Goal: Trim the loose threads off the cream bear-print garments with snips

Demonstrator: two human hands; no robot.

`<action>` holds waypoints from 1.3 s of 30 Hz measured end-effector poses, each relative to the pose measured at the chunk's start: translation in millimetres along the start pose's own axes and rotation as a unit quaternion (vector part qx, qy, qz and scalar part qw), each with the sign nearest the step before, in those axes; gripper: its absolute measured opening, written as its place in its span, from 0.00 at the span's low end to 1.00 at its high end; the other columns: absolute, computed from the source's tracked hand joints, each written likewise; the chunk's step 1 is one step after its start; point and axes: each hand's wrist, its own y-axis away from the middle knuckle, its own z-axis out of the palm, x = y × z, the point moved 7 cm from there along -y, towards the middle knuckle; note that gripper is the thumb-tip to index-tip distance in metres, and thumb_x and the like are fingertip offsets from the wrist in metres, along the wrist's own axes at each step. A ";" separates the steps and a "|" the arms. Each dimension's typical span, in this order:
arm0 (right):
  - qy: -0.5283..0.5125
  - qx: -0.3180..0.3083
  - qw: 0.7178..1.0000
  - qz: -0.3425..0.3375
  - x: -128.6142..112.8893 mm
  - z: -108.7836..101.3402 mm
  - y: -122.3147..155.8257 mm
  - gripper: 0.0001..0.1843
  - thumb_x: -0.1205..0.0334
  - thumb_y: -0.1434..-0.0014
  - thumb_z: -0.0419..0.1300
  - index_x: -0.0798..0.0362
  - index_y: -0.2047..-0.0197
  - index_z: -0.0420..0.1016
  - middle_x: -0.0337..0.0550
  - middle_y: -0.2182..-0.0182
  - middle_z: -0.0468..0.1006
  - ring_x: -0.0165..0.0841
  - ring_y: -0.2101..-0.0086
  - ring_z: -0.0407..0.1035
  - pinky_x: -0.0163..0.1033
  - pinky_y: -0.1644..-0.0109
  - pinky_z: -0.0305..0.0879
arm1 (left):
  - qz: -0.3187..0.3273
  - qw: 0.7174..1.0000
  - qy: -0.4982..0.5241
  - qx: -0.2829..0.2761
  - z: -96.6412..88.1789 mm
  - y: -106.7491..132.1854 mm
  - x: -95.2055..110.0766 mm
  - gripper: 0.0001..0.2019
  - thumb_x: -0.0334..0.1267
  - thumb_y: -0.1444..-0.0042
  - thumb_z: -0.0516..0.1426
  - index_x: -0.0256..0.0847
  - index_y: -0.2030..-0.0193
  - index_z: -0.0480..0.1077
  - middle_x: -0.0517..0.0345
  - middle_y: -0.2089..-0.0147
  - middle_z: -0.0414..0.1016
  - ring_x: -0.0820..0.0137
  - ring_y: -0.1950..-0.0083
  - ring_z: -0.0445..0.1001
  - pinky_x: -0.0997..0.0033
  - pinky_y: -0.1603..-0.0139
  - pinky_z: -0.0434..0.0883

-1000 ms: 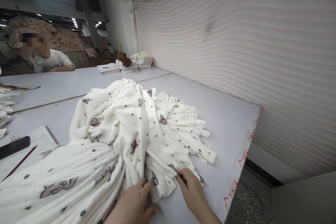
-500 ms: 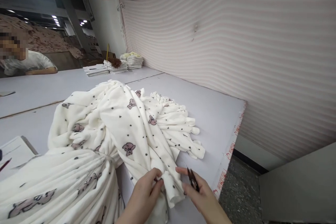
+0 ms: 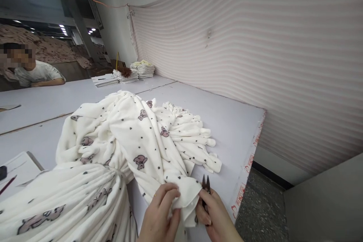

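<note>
White soft fabric (image 3: 121, 124) printed with brownish bears and small dark marks lies bunched on the table, one end drawn toward me. My left hand (image 3: 163, 210) is closed on the edge of that end, thumb below and fingers on top. On its right, my right hand (image 3: 212, 208) holds small dark thread snips (image 3: 206, 185) in the palm, blades pointing up and apart. The thumb and forefinger of this hand also touch the fabric's corner. A second gathered heap of the same fabric (image 3: 70, 196) fills the lower left.
The pale table (image 3: 235, 121) ends at a taped right edge. Stacked white pieces (image 3: 143, 70) stand at the back. Papers (image 3: 21, 168) and a dark red pen lie left. A person (image 3: 39, 72) leans on the far side. Striped cloth (image 3: 241, 45) hangs behind.
The fabric end has been turned and spread flatter between my hands. My right hand has moved in to the fabric's corner, and the snips now point more upright. The view has tilted slightly upward.
</note>
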 end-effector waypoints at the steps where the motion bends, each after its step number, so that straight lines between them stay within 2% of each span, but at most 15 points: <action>1: 0.008 0.009 1.000 -0.010 -3.0 -5.9 -0.6 0.21 0.40 0.44 0.55 0.49 0.74 0.59 0.22 0.90 0.48 0.22 0.88 0.40 0.29 0.85 0.44 | 0.012 1.000 -0.010 0.003 0.1 -1.1 2.1 0.10 0.26 0.43 0.50 0.44 0.58 0.67 0.51 0.60 0.72 0.64 0.60 0.72 0.69 0.61 0.68; 3: 0.036 0.025 0.998 -0.045 -14.3 -18.7 1.1 0.17 0.46 0.48 0.61 0.50 0.72 0.65 0.29 0.85 0.61 0.25 0.84 0.55 0.30 0.80 0.55 | 0.024 0.999 -0.026 0.006 0.2 -3.0 4.5 0.08 0.27 0.42 0.51 0.44 0.62 0.67 0.54 0.67 0.72 0.65 0.64 0.71 0.70 0.64 0.67; 6: 0.209 0.040 0.963 -0.165 -42.6 -31.1 16.0 0.11 0.55 0.49 0.64 0.49 0.62 0.74 0.41 0.64 0.74 0.33 0.67 0.70 0.32 0.68 0.66 | 0.028 0.999 -0.027 0.017 -0.9 -4.0 4.5 0.07 0.27 0.42 0.51 0.44 0.64 0.66 0.56 0.68 0.71 0.67 0.65 0.71 0.72 0.64 0.67; 9: 0.442 0.015 0.845 -0.299 -61.4 -22.0 40.7 0.13 0.57 0.39 0.57 0.45 0.51 0.73 0.44 0.57 0.75 0.35 0.65 0.73 0.34 0.69 0.69 | 0.029 0.999 -0.019 0.037 -3.1 -3.2 2.7 0.07 0.27 0.41 0.51 0.43 0.62 0.65 0.56 0.66 0.71 0.68 0.64 0.71 0.73 0.64 0.67; 12: 0.568 -0.004 0.715 -0.408 -66.0 -5.9 61.4 0.16 0.60 0.35 0.52 0.47 0.46 0.71 0.45 0.55 0.78 0.38 0.63 0.75 0.36 0.66 0.70 | 0.037 0.998 -0.012 0.043 -3.6 -2.3 2.8 0.07 0.27 0.40 0.51 0.43 0.61 0.65 0.57 0.66 0.70 0.68 0.64 0.70 0.73 0.63 0.67; 13: 0.589 -0.001 0.685 -0.429 -66.5 -2.0 65.3 0.16 0.60 0.34 0.51 0.48 0.45 0.70 0.46 0.55 0.79 0.38 0.63 0.75 0.37 0.65 0.70 | 0.041 0.998 -0.011 0.043 -3.6 -2.1 3.2 0.07 0.26 0.40 0.51 0.43 0.61 0.65 0.58 0.66 0.69 0.68 0.64 0.70 0.73 0.63 0.67; 15: 0.607 0.007 0.665 -0.434 -66.4 2.1 67.0 0.16 0.60 0.33 0.49 0.50 0.46 0.71 0.46 0.55 0.79 0.38 0.65 0.75 0.37 0.67 0.70 | 0.047 0.998 -0.015 0.041 -3.5 -1.9 4.5 0.08 0.25 0.40 0.51 0.43 0.61 0.64 0.58 0.65 0.69 0.69 0.63 0.70 0.73 0.62 0.67; 17: 0.607 0.010 0.678 -0.415 -65.7 3.0 64.4 0.16 0.59 0.33 0.48 0.49 0.49 0.73 0.45 0.56 0.80 0.37 0.67 0.75 0.36 0.68 0.70 | 0.059 0.997 -0.023 0.037 -3.5 -1.8 6.5 0.08 0.25 0.40 0.50 0.43 0.61 0.64 0.57 0.65 0.69 0.69 0.63 0.70 0.73 0.62 0.67; 20: 0.576 0.000 0.720 -0.387 -64.4 1.9 59.8 0.14 0.59 0.33 0.49 0.46 0.52 0.74 0.43 0.58 0.79 0.35 0.68 0.75 0.35 0.68 0.70 | 0.076 0.996 -0.039 0.026 -3.6 -1.9 9.2 0.09 0.23 0.41 0.50 0.42 0.60 0.64 0.56 0.64 0.69 0.69 0.63 0.70 0.73 0.62 0.68; 26: 0.395 -0.010 0.871 -0.293 -59.3 -8.8 43.4 0.12 0.56 0.34 0.51 0.47 0.58 0.75 0.42 0.62 0.77 0.33 0.66 0.74 0.30 0.69 0.68 | 0.081 0.995 -0.039 0.039 -5.4 -2.6 10.3 0.10 0.22 0.42 0.51 0.43 0.62 0.65 0.52 0.56 0.72 0.66 0.55 0.71 0.70 0.56 0.67; 28: 0.332 -0.029 0.900 -0.280 -55.2 -8.1 41.6 0.10 0.56 0.35 0.53 0.47 0.58 0.75 0.42 0.63 0.76 0.33 0.64 0.74 0.30 0.66 0.68 | 0.069 0.995 -0.018 0.064 -8.2 -3.1 8.8 0.10 0.23 0.42 0.50 0.43 0.64 0.65 0.52 0.52 0.72 0.65 0.52 0.71 0.68 0.53 0.66; 30: 0.301 -0.033 0.907 -0.292 -51.6 -6.7 43.6 0.10 0.57 0.36 0.54 0.46 0.56 0.75 0.42 0.61 0.76 0.33 0.61 0.73 0.30 0.61 0.69 | 0.035 0.997 0.022 0.067 -9.0 -4.9 3.9 0.09 0.25 0.42 0.51 0.44 0.65 0.66 0.54 0.52 0.74 0.65 0.52 0.71 0.68 0.52 0.65; 33: 0.281 -0.009 0.910 -0.304 -45.4 -5.5 45.9 0.11 0.58 0.40 0.59 0.45 0.53 0.73 0.43 0.59 0.76 0.34 0.61 0.73 0.31 0.61 0.70 | -0.112 0.985 0.133 0.019 -2.3 -8.5 -15.8 0.05 0.35 0.40 0.54 0.43 0.68 0.66 0.58 0.64 0.75 0.67 0.62 0.72 0.72 0.60 0.67; 36: 0.261 -0.005 0.905 -0.336 -47.4 2.7 42.9 0.14 0.63 0.44 0.61 0.46 0.53 0.72 0.44 0.55 0.76 0.36 0.57 0.73 0.32 0.56 0.70 | -0.255 0.927 0.273 -0.025 8.2 -6.8 -32.4 0.12 0.46 0.43 0.58 0.41 0.70 0.66 0.64 0.73 0.67 0.72 0.71 0.66 0.76 0.68 0.64; 39: 0.244 -0.066 0.903 -0.347 -54.1 18.3 32.2 0.13 0.66 0.43 0.59 0.47 0.53 0.74 0.44 0.56 0.76 0.36 0.55 0.72 0.34 0.53 0.68 | -0.296 0.885 0.359 -0.030 9.8 -6.4 -36.2 0.15 0.51 0.48 0.61 0.39 0.64 0.72 0.62 0.70 0.70 0.71 0.68 0.66 0.75 0.66 0.64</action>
